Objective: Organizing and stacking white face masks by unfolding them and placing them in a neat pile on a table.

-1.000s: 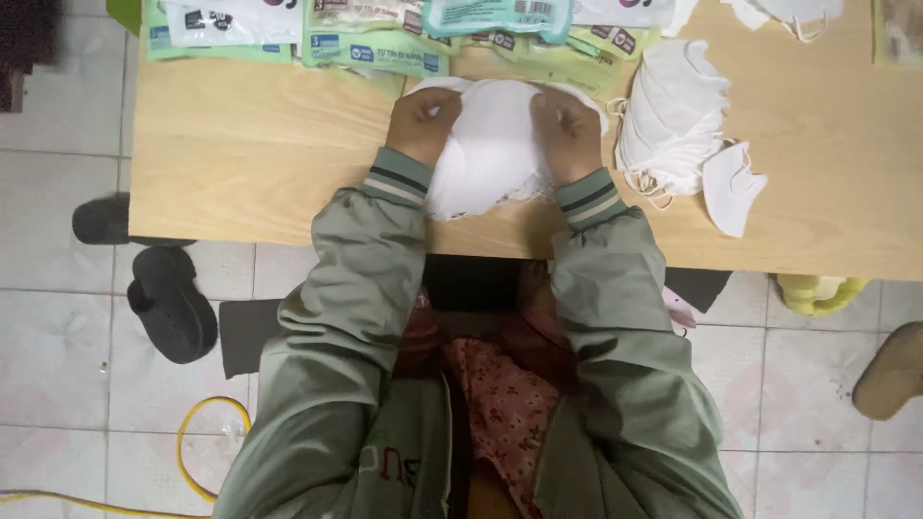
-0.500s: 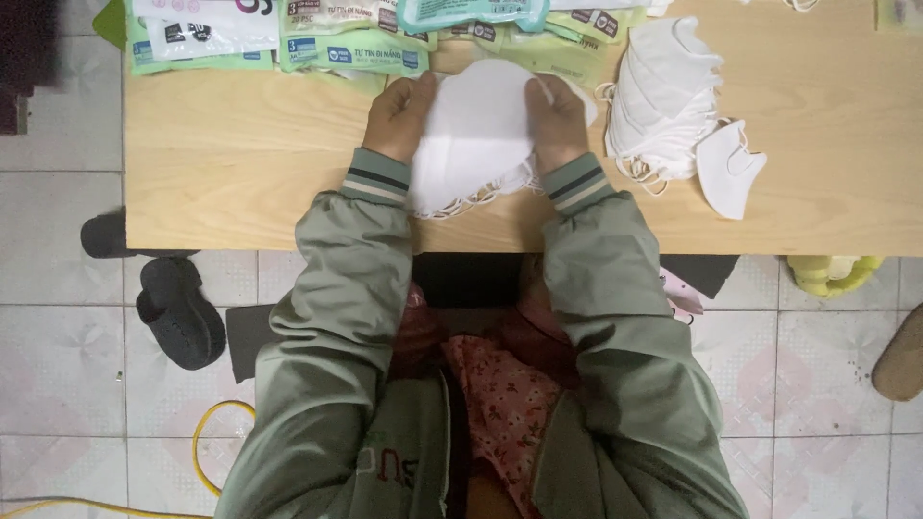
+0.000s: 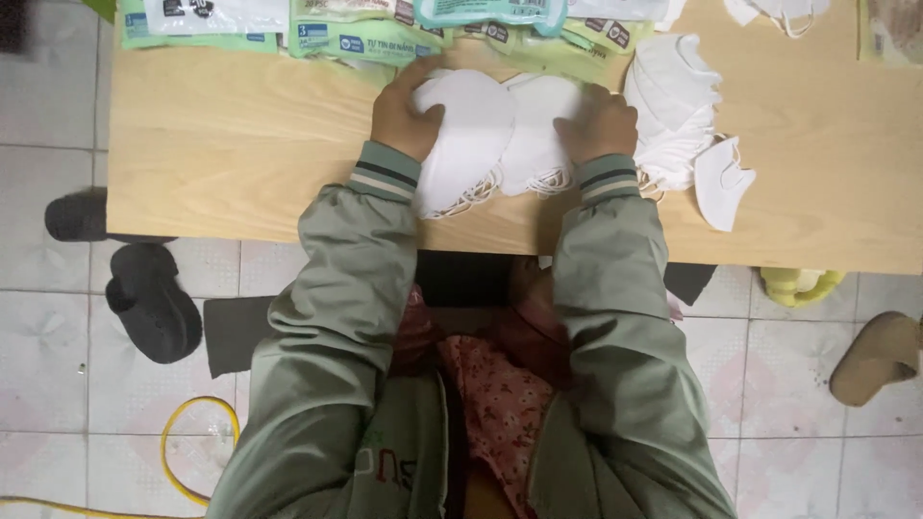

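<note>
Wooden table (image 3: 240, 144) runs across the tiled floor. Left hand (image 3: 409, 111) clamps a white mask bundle (image 3: 461, 144), long axis from 1 to 7 o'clock, ear loops at 7. Half a second ago the masks lay as one pile — now a second bundle (image 3: 538, 135) sits under the right hand (image 3: 598, 125), fingers curled on it — split for sorting.

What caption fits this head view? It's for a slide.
Both hands, left hand and right hand, grip white masks on a wooden table.
</note>
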